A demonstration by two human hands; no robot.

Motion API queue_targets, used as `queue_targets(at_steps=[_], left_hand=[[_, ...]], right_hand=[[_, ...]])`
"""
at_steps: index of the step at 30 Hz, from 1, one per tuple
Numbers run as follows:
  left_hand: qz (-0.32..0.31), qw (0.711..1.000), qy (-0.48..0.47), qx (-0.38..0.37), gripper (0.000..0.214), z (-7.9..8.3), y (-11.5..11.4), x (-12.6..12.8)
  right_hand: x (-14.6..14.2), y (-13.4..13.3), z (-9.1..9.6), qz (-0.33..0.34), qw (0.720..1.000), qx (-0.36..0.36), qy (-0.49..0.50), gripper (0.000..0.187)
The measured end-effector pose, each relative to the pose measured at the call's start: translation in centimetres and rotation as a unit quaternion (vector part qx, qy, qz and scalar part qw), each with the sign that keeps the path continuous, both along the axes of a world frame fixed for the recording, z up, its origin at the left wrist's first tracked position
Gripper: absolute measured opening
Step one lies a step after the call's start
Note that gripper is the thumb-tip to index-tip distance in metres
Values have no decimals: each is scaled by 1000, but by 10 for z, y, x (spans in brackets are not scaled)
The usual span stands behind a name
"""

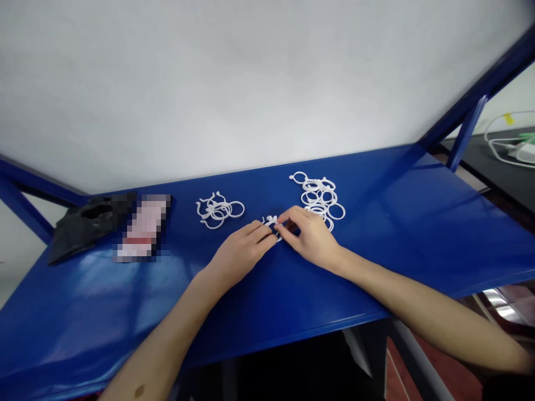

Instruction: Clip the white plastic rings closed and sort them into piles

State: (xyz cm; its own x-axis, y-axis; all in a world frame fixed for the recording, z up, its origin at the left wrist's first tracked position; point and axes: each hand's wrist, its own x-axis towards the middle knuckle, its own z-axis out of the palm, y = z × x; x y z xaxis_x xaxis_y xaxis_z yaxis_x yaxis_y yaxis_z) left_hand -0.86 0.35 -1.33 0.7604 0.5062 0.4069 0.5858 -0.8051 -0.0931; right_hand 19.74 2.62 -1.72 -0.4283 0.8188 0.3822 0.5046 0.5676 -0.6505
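Near the middle of the blue table (271,301), my left hand (240,253) and my right hand (311,236) meet over a white plastic ring (272,219). Fingers of both hands are closed on it, and they hide much of its shape. To the left lies a small pile of similar white rings (218,211), some standing apart at their knobbed ends. Just beyond my right hand is a larger group of white rings (319,193) with small knobs; the hand partly covers its near side.
A black plastic bag (81,225) lies at the table's left end, beside a blurred-out pinkish flat item (144,228). Blue frame posts (466,131) rise at the corners, with a pale wall panel (251,83) behind. At right, a white charger with cable (524,151) rests on a dark surface.
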Motion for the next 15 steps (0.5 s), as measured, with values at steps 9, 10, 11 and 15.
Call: queue_targets(at_steps=[9, 10, 11, 15], left_hand=[[-6, 999, 47, 12, 22, 2, -1, 3], [-9, 999, 42, 17, 22, 2, -1, 3], [-12, 999, 39, 23, 23, 2, -2, 3], [-8, 999, 19, 27, 24, 3, -3, 3]], right_hand=[[2, -6, 8, 1, 980, 52, -192, 23], [2, -6, 9, 5, 979, 53, -198, 23], [1, -6, 9, 8, 978, 55, -201, 24], [0, -6, 8, 0, 980, 52, -193, 26]])
